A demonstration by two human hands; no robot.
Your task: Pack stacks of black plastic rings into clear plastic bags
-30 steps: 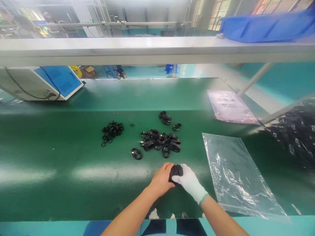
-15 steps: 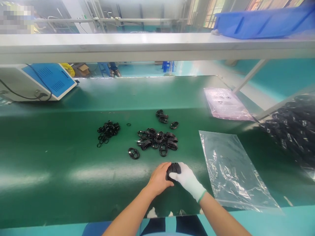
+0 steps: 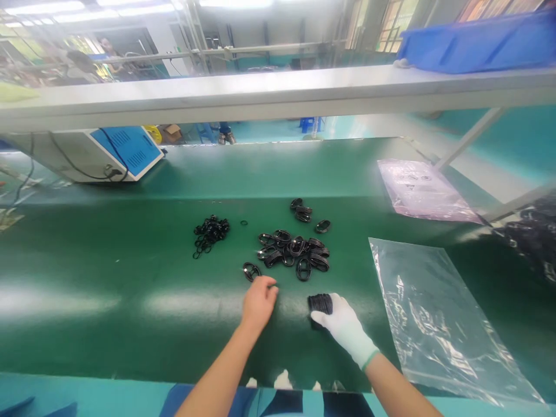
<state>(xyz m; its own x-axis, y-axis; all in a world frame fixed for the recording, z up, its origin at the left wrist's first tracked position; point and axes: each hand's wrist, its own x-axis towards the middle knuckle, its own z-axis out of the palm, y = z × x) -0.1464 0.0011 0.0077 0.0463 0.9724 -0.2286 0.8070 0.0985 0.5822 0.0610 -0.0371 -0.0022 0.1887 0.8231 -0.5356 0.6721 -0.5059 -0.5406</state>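
My right hand [image 3: 341,321], in a white glove, grips a stack of black oval buckles [image 3: 320,303] just above the green tabletop. My bare left hand [image 3: 259,304] is to the left of it, with thumb and fingers a little apart and nothing visible in them. Its fingertips are at the near edge of a single oval buckle [image 3: 251,270] and partly cover it. Beyond my hands lies a loose pile of black oval buckles [image 3: 297,249], some bundled in stacks. A few more buckles [image 3: 303,214] rest behind that pile.
A heap of small black rings [image 3: 211,233] lies on the left, with one loose ring [image 3: 244,223]. At right are a clear plastic bag [image 3: 438,313], a pinkish bag [image 3: 423,188] and dark bagged goods [image 3: 532,237]. A shelf [image 3: 260,95] spans the back; a blue-and-white machine [image 3: 125,152] stands at left.
My left hand has let go of the buckle stack and moved left and forward to the single buckle. My right hand still holds the stack. The camera view has shifted.
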